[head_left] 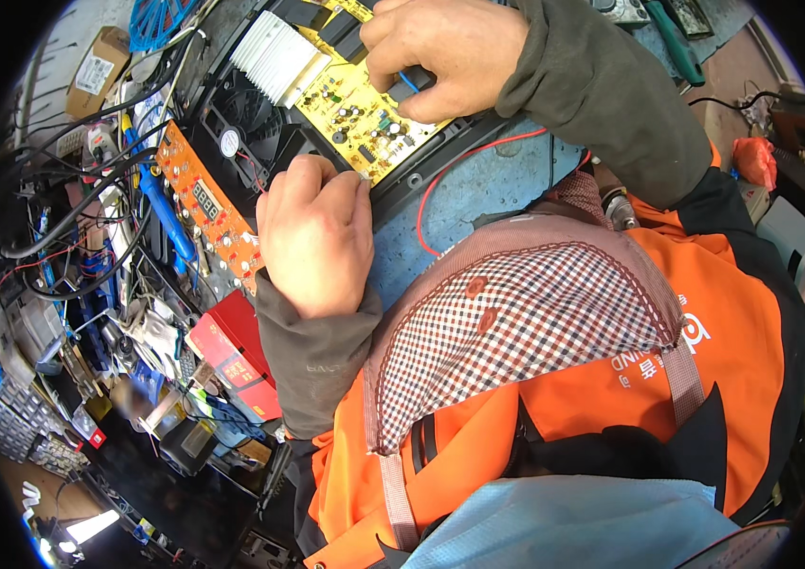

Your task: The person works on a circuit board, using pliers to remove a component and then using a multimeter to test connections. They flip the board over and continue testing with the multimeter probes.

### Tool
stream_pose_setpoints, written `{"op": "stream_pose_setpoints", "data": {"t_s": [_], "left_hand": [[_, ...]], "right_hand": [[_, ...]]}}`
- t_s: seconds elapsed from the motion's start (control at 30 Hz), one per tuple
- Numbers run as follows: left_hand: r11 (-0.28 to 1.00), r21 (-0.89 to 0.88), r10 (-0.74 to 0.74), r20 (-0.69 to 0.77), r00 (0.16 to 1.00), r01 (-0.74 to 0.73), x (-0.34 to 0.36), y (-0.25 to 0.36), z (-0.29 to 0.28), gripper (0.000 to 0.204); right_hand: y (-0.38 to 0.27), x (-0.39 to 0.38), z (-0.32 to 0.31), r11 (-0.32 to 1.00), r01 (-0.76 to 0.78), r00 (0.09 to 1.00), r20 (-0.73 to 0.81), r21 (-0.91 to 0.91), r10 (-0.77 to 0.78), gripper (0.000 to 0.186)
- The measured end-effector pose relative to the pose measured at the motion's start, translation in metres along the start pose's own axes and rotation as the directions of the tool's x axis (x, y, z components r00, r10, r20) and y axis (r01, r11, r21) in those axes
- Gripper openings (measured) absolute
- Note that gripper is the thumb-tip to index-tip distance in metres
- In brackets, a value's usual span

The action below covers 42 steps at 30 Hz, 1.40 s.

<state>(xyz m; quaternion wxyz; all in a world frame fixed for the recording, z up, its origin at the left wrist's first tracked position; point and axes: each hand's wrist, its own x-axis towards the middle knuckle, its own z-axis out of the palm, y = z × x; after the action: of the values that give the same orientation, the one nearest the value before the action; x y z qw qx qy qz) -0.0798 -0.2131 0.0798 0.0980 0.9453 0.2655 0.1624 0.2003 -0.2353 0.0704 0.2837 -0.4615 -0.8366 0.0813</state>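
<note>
A yellow circuit board (350, 114) with many small parts sits in a black plastic housing (404, 180). A ribbed silver heatsink (274, 55) stands on its left part, and a black fan (253, 128) lies beside it. My left hand (317, 237) is curled closed at the board's near left corner, its fingertips hidden. Over the board's right part, my right hand (450, 57) has thumb and fingers bent around a dark part with a blue wire (408, 82); what they grip is hidden. An orange display board (201, 204) lies left of the housing.
Tangled black cables (52, 213), a blue-handled tool (165, 213) and a red box (235, 356) crowd the left side. A red wire (431, 194) crosses the blue work surface (478, 194). A green-handled tool (673, 43) lies at upper right.
</note>
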Motion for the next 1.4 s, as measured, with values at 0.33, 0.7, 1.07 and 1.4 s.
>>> {"op": "stream_pose_setpoints", "data": {"t_s": [0.33, 0.7, 1.07, 1.4], "left_hand": [[0.999, 0.036, 0.023, -0.044, 0.999, -0.021, -0.003, -0.006, 0.003, 0.012], [0.934, 0.355, -0.034, 0.001, 0.999, 0.031, -0.042, 0.008, -0.005, 0.028], [0.973, -0.230, -0.005, -0.055, 0.998, -0.008, -0.046, -0.017, -0.010, 0.024], [0.992, -0.063, 0.092, -0.209, 0.974, -0.107, -0.018, -0.003, 0.013, 0.045]], "right_hand": [[0.001, -0.001, 0.001, 0.998, 0.035, 0.999, -0.003, -0.043, -0.035, 0.018], [0.006, -0.001, 0.007, 0.994, 0.106, 0.988, -0.109, 0.005, -0.105, 0.014], [0.005, 0.000, 0.003, 0.994, 0.105, 0.989, -0.104, -0.002, -0.105, 0.014], [-0.001, -0.003, 0.002, 0.998, 0.016, 1.000, -0.023, 0.054, -0.015, 0.015]]}}
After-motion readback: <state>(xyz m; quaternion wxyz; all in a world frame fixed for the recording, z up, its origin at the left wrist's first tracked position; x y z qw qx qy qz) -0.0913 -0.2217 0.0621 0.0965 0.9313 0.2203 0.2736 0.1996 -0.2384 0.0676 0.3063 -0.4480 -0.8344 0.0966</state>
